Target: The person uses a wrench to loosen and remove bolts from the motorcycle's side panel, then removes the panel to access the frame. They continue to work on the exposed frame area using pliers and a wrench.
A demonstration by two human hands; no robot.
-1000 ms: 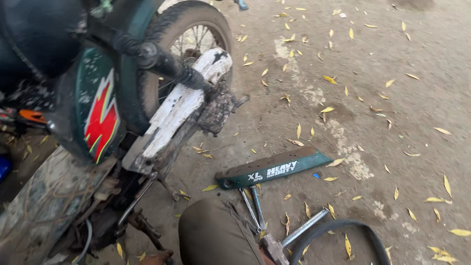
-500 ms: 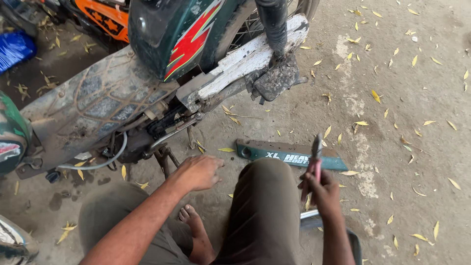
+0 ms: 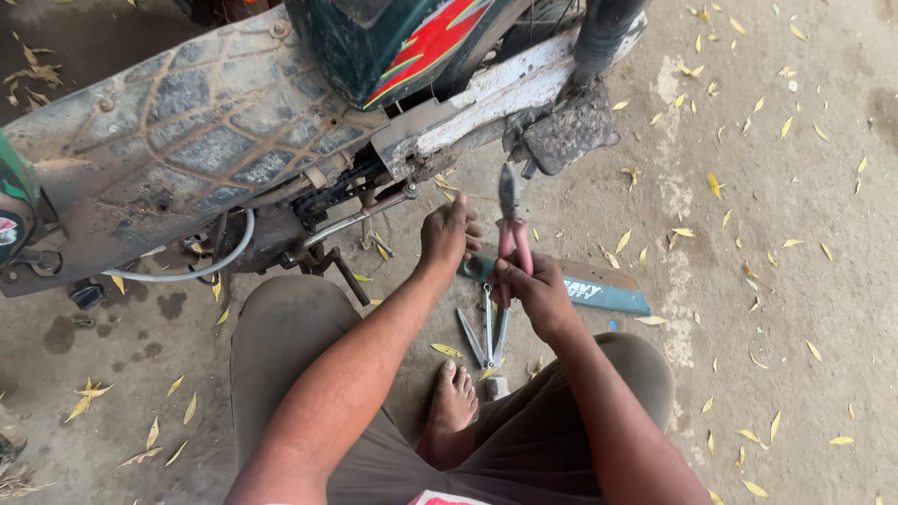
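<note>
At nine o'clock from my hands lies the dusty motorcycle seat [image 3: 187, 131], with a white cable [image 3: 201, 271] looping below it. My left hand [image 3: 447, 234] is raised in front of the bike's underside, fingers curled loosely; whether they grip anything I cannot tell. Just at three o'clock of it, my right hand [image 3: 533, 290] is wrapped tight around the pink handles of a pair of pliers [image 3: 511, 220], whose nose points to twelve o'clock toward the white frame bar [image 3: 505, 93] and the grimy footrest [image 3: 566, 131]. At six o'clock from the pliers, several wrenches [image 3: 486, 327] lie on the ground by my bare foot [image 3: 452, 407]. Behind my right hand, toward three o'clock, rests a green panel strip [image 3: 599, 290].
</note>
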